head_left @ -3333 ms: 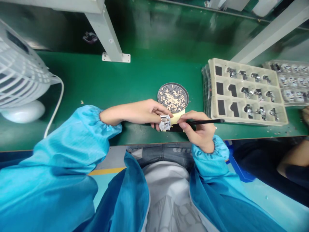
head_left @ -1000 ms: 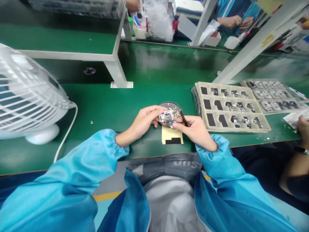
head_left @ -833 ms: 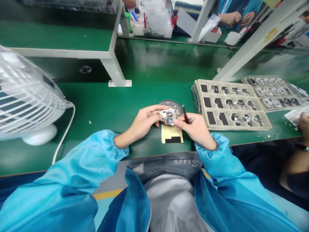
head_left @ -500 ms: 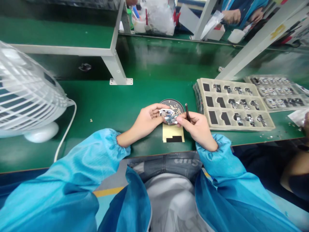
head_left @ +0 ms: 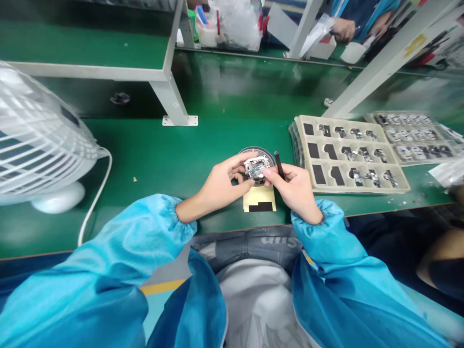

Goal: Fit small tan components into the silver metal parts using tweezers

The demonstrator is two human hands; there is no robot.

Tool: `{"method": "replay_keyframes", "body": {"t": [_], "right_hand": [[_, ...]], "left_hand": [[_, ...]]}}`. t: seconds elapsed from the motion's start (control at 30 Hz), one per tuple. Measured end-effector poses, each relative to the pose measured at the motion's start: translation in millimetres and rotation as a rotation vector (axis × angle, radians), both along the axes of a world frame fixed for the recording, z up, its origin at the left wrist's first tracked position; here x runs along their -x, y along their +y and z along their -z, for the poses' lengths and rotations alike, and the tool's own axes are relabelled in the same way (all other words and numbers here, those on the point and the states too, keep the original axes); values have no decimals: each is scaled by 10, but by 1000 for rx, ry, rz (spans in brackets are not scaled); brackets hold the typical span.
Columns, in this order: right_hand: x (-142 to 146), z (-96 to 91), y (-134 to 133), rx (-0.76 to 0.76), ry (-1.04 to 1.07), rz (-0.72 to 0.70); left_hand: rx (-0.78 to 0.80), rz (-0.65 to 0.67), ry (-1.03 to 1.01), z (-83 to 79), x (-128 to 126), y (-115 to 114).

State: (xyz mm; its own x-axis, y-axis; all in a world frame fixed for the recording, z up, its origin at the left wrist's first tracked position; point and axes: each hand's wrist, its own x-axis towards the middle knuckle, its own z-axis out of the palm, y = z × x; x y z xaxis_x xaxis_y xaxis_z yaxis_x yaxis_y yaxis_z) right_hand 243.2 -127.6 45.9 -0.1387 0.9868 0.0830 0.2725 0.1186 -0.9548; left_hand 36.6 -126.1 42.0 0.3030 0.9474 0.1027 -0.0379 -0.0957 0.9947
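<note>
My left hand [head_left: 228, 181] is closed around the left side of a small white-edged electronic assembly [head_left: 255, 166] with a circuit board in it. The fingers and thumb of my right hand [head_left: 293, 186] touch the right edge of the assembly. A dark, thin pen-like tool [head_left: 279, 163] is also held in my right hand and points up. Beneath the assembly lies a round dark dish [head_left: 250, 149], mostly hidden by my hands. A yellow paper pad [head_left: 259, 197] with a black strip on it lies just in front of the dish.
A cream compartment tray [head_left: 357, 188] with black pads and small metallic parts stands to the right. Behind it is another parts tray [head_left: 416, 137]. A white fan [head_left: 43, 140] with its cable is at left. A shelf leg [head_left: 176, 104] stands behind. A co-worker's hand [head_left: 343, 30] shows across the bench.
The white-edged piece and the circuit board, seen more side by side before, now overlap as one compact assembly over the dish. My view has shifted slightly.
</note>
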Motion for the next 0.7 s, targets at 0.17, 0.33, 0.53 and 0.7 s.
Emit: {"method": "replay_keyframes", "body": {"t": [0.17, 0.33, 0.53, 0.7], "right_hand": [[38, -18, -1, -9, 47, 36], [76, -43, -7, -6, 74, 63], [78, -49, -18, -28, 65, 82], [71, -35, -11, -25, 46, 69]], "left_hand": [[-11, -38, -19, 42, -33, -10], [-56, -92, 11, 57, -56, -40], [-193, -144, 115, 61, -40, -50], [-363, -194, 195, 69, -3, -27]]}}
